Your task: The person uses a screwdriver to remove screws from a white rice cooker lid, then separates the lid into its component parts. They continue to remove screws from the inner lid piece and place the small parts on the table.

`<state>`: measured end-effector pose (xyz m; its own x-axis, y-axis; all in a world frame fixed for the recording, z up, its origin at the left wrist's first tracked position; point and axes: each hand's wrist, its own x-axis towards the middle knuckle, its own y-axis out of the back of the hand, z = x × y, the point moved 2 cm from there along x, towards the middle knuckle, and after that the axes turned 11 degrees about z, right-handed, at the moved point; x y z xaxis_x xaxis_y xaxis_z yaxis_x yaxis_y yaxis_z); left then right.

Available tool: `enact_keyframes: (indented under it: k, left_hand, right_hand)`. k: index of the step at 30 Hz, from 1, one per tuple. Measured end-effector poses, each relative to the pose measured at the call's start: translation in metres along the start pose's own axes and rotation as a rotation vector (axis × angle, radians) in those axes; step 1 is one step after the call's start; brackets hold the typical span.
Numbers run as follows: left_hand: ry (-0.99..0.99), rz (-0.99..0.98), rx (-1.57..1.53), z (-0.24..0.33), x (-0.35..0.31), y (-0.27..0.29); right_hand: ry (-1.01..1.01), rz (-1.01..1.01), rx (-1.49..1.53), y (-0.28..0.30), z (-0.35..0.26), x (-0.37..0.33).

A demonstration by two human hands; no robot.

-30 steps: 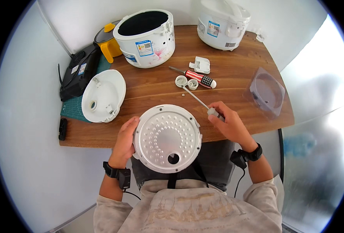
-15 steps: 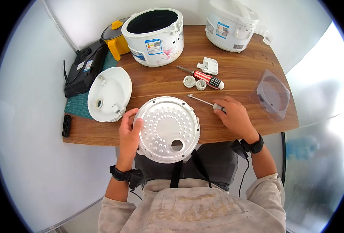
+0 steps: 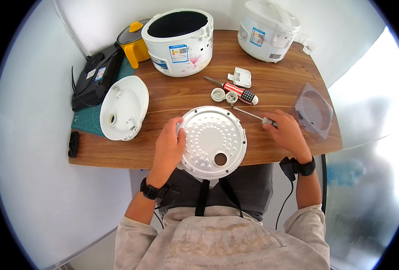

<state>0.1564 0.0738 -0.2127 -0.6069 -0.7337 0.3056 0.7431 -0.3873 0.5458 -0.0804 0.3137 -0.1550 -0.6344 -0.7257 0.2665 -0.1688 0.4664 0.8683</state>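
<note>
My left hand [image 3: 168, 146] grips the left rim of a round silver metal plate [image 3: 207, 138], dimpled all over and with one round hole, its near edge out past the table's front. Closed round the grey handle of a thin screwdriver [image 3: 248, 113] is my right hand [image 3: 288, 135]. The shaft points left, its tip next to two small white round cups [image 3: 218, 94]; a tiny bit seems to sit at the tip, too small to name. Behind the cups lie a screwdriver with a red, white and dark patterned handle [image 3: 242, 92] and a small white plastic part [image 3: 240, 77].
Left lies a white oval lid shell [image 3: 124, 108] on a green cutting mat [image 3: 84, 121], near a black appliance [image 3: 96, 81]. A yellow pot [image 3: 138, 51], an open white rice cooker body [image 3: 181, 63] and a closed rice cooker [image 3: 265, 38] stand behind. A clear plastic piece [image 3: 314, 110] lies right.
The plate and my left hand have shifted right and a little away from me. My right hand has moved right with the screwdriver, its tip now close by the small cups.
</note>
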Motion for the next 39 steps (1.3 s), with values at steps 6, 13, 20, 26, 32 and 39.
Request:
enact_keyframes:
  k: [6, 13, 20, 26, 32, 39]
  left_hand:
    - [-0.182, -0.005, 0.164, 0.011, 0.005, -0.001]
    - [-0.23, -0.103, 0.399, 0.024, 0.009, 0.002]
    - [-0.252, -0.17, 0.42, 0.031, 0.021, 0.002]
    - [-0.33, -0.184, 0.127, 0.068, 0.051, -0.004]
    - [-0.153, -0.394, -0.149, 0.081, 0.064, -0.03]
    - [0.182, -0.535, -0.22, 0.079, 0.067, -0.02]
  right_hand:
    - [-0.005, -0.069, 0.099, 0.02, 0.015, -0.016]
    - [-0.152, 0.02, 0.121, 0.025, 0.026, -0.023]
    - [-0.208, 0.12, 0.17, 0.04, 0.019, -0.027]
    - [-0.189, 0.063, 0.328, 0.044, 0.013, -0.029]
    - [-0.201, -0.046, 0.518, 0.037, -0.024, -0.022]
    - [-0.16, -0.107, 0.662, 0.025, -0.042, -0.019]
